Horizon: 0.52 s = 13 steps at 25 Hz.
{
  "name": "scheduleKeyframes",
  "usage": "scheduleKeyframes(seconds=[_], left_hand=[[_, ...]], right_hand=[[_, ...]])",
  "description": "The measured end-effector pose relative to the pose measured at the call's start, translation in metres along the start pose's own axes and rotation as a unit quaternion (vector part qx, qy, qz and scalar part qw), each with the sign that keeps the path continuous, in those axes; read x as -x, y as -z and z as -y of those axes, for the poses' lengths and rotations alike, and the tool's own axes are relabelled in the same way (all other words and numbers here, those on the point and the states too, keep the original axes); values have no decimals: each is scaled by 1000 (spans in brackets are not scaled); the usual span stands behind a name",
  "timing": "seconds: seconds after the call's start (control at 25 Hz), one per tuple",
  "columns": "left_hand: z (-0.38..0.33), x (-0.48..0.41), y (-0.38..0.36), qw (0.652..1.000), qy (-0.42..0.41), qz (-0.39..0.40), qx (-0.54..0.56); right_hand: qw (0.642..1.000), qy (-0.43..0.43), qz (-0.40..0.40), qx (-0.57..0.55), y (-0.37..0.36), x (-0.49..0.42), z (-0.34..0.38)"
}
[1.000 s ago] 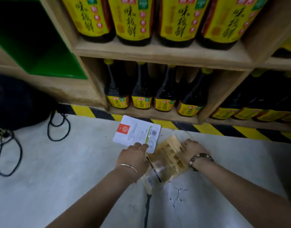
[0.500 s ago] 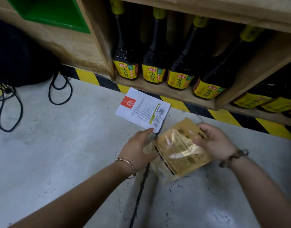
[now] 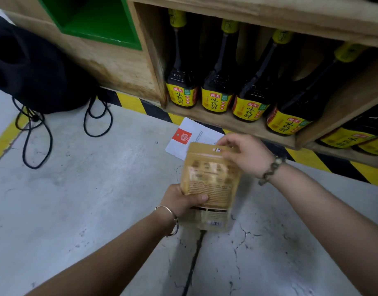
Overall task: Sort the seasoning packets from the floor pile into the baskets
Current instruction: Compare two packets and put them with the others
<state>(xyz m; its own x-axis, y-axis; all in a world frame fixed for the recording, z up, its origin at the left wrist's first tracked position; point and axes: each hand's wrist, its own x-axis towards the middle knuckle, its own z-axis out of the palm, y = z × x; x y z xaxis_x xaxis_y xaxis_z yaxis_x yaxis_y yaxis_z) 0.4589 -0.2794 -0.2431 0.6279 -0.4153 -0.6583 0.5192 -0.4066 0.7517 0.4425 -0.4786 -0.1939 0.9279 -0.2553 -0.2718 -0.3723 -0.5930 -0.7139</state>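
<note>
Sorting under way: one packet in hand, one on the floor

Both hands hold a tan glossy plastic seasoning packet (image 3: 211, 178) upright, clear of the grey concrete floor (image 3: 77, 199). Left hand (image 3: 181, 199) grips its lower part with the thumb across the face. Right hand (image 3: 247, 155) pinches the top corner, fingers (image 3: 227, 144) closed on the seal. A flat white packet with a red square mark (image 3: 183, 135) lies on the floor beyond it, partly hidden, just beside the wooden shelf (image 3: 226, 123). No basket shows in view, so no packet can be confirmed as sorted. Judged outstanding: placing the held packet and picking up the white one.

Count: seasoning packets, two. Dark sauce bottles with yellow labels (image 3: 182, 90), four in the near compartment; further labels at the right, partly cut off. Black bag (image 3: 34, 69), one.
</note>
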Motion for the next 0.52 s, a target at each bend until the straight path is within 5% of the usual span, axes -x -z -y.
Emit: scheduleKeyframes(seconds=[0.08,0.24,0.36,0.52], left_hand=[[7,1,12,992,45,-99,62],[14,2,47,944,105,-243,194],[14,1,62,932,132,-266,206],[12,2,66,934,130,-273,189]], right_hand=[[985,-2,-98,144,-16,-11,-3],[929,-36,78,361,-59,-36,-7],[890,-111,157,414,-76,-53,-8],[878,-104,101,456,-92,-55,-6]])
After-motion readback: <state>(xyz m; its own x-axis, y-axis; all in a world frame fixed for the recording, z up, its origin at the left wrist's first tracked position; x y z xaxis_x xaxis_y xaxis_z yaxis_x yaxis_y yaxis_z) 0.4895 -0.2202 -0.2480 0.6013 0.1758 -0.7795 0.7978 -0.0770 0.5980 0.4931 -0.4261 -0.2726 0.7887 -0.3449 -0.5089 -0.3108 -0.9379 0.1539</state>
